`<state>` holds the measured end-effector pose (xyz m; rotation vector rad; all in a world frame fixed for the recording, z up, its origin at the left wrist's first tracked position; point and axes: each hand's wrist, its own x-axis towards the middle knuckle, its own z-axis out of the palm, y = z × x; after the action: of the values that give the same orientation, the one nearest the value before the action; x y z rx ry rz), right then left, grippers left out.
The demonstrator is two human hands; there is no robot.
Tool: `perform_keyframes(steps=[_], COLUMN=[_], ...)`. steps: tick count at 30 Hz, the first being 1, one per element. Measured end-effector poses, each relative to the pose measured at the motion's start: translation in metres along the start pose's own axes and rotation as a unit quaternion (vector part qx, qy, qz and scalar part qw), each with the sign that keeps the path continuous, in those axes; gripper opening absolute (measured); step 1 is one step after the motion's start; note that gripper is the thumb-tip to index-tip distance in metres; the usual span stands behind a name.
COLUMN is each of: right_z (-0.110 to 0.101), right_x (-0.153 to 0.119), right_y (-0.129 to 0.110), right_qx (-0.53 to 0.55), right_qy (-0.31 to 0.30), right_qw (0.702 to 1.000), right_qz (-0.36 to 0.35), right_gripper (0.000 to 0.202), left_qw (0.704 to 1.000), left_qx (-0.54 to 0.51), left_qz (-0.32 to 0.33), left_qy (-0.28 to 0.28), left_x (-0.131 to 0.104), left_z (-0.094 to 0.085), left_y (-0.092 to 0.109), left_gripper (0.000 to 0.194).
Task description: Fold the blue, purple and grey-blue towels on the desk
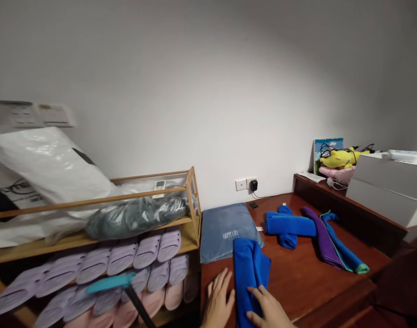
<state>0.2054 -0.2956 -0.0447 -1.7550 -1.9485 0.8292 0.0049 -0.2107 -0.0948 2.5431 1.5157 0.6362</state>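
A bright blue cloth, folded into a long strip, lies on the reddish-brown wooden tabletop, its far end over a grey-blue cushion lettered "HAPPY LIFE". Just left of the strip, my left hand rests with its fingers stretched out, holding nothing. On the strip's right side, my right hand touches the fabric with thumb and fingers apart. Farther back, two rolled blue cloths lie crossed. To their right are a purple cloth and a dark blue cloth with green edging.
At left stands a wooden rack with lilac slippers, plastic-wrapped bundles and a remote control. A teal-headed tool leans before it. White boxes and a yellow plush toy occupy the raised ledge at right.
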Motion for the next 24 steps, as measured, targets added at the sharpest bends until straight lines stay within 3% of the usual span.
perform_keyframes(steps=[2,5,7,10,13,15,20,24], right_z=[-0.001,-0.006,-0.007,0.000,0.008,0.011,-0.003,-0.049], right_x=[0.000,0.005,0.008,0.009,0.005,0.001,-0.006,-0.003], right_y=[0.004,0.016,0.024,0.034,0.038,0.040,0.049,0.038], right_qx=[0.027,-0.025,-0.087,-0.161,-0.193,-0.194,-0.201,-0.252], right_qy=[0.069,0.135,0.123,0.099,0.098,0.101,0.137,0.231], right_qw=[0.997,0.987,0.980,0.977,0.973,0.972,0.968,0.936], right_qz=[-0.004,0.085,0.128,0.100,0.082,0.080,0.056,0.080], right_gripper=[0.056,0.052,0.048,0.045,0.050,0.051,0.036,0.035], left_qw=[0.999,0.997,0.997,0.993,0.970,0.961,0.979,0.967], left_qx=[-0.027,-0.047,-0.048,-0.056,-0.074,-0.073,-0.079,-0.216], left_qz=[0.010,-0.011,-0.012,0.082,0.186,0.200,0.100,0.008], left_qy=[-0.043,-0.068,-0.056,-0.058,-0.137,-0.175,-0.161,-0.133], left_x=[-0.018,-0.033,-0.035,-0.031,-0.029,-0.030,-0.038,-0.040], left_z=[0.004,-0.003,-0.015,-0.028,-0.026,-0.015,0.013,0.001], left_y=[0.018,0.046,0.062,0.082,0.092,0.093,0.094,0.106], left_gripper=[0.049,0.050,0.049,0.055,0.078,0.081,0.044,0.051])
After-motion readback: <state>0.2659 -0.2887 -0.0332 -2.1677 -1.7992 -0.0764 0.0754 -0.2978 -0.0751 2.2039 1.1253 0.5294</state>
